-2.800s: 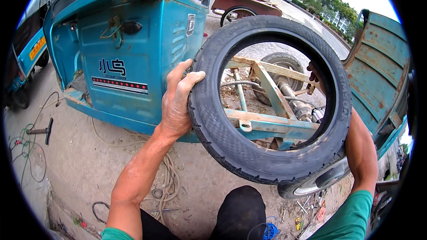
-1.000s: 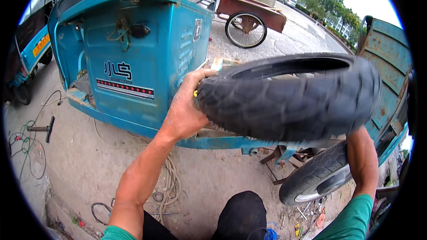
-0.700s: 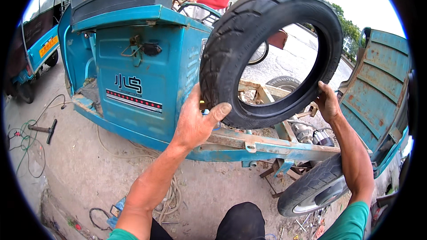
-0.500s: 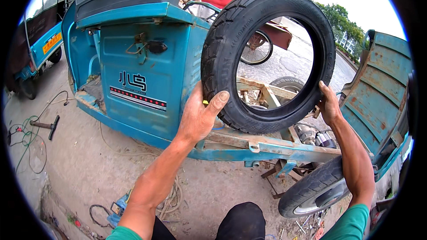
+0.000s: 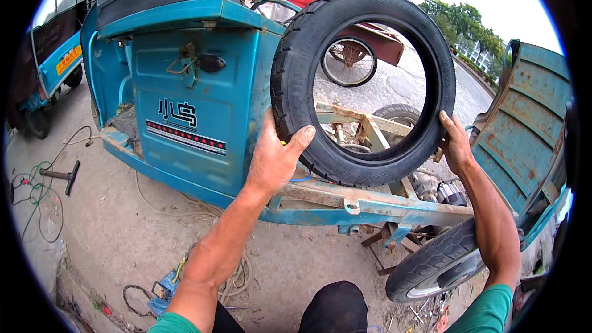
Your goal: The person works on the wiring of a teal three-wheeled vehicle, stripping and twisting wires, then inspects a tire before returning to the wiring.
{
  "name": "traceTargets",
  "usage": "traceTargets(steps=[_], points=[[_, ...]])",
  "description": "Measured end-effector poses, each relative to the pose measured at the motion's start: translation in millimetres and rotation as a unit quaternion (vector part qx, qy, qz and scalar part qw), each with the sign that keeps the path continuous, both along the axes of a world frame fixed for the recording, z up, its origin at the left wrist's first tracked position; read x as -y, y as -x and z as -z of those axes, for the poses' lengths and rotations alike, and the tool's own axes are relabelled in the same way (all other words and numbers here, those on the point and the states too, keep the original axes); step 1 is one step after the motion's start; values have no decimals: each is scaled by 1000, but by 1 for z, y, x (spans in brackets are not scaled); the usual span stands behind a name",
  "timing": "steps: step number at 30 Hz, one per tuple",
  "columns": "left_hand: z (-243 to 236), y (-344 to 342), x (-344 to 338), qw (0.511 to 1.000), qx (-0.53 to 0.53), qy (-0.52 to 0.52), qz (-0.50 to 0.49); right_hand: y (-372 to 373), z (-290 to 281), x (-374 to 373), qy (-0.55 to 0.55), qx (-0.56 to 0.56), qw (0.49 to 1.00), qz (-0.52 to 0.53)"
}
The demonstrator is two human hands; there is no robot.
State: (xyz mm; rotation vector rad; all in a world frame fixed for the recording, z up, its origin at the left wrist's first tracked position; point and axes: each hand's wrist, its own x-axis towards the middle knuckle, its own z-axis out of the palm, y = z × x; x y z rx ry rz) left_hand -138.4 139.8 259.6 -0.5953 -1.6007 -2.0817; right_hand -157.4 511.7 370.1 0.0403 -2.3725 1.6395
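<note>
At the left, beyond the person's arms, stands a teal-painted sheet-metal tricycle body (image 5: 191, 95), its rust-marked teal steel frame rail (image 5: 401, 212) running right across the near side. At the far right rises a ribbed, rust-streaked teal metal panel (image 5: 524, 117). In the centre, in front of the open frame, is a black rubber tyre (image 5: 296, 80) with no rim in it, held upright with its round opening toward the person, turned slightly right so that tread shows along the left. Its lower edge overlaps the rail in view; whether they touch, I cannot tell. Below right, a grey-black wheel with a pale metal rim (image 5: 435, 262) leans near the right forearm.

Both hands are on the tyre, neither nearer than the other. The left hand (image 5: 275, 155) grips its lower left, thumb across the near sidewall, fingers mostly hidden behind. The right hand (image 5: 457, 143) pinches its lower right edge. The tyre's bulk thus lies above and between the two grips.
</note>
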Motion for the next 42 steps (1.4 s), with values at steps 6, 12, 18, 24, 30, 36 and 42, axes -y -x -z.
traceTargets(steps=[6, 12, 18, 24, 30, 36, 42], points=[[4, 3, 1, 999, 27, 18, -26, -1, -1, 4, -14, 4, 1000, -6], [7, 8, -2, 1000, 16, 3, -11, -3, -1, 2, 0, -9, 1000, -19], [7, 8, -2, 1000, 20, -20, 14, -6, -3, 9, -32, -6, 999, -5], [8, 9, -3, 999, 27, -21, 18, -6, -4, 7, -33, -17, 998, -42], [9, 9, -5, 999, 23, -33, 20, -5, -2, 3, -19, -23, 998, -59], [11, 11, -5, 999, 27, -35, 27, -3, -1, 1, -22, -20, 997, -73], [12, 12, -3, 998, 35, -36, 43, -2, 0, 0, -18, -18, 998, -66]])
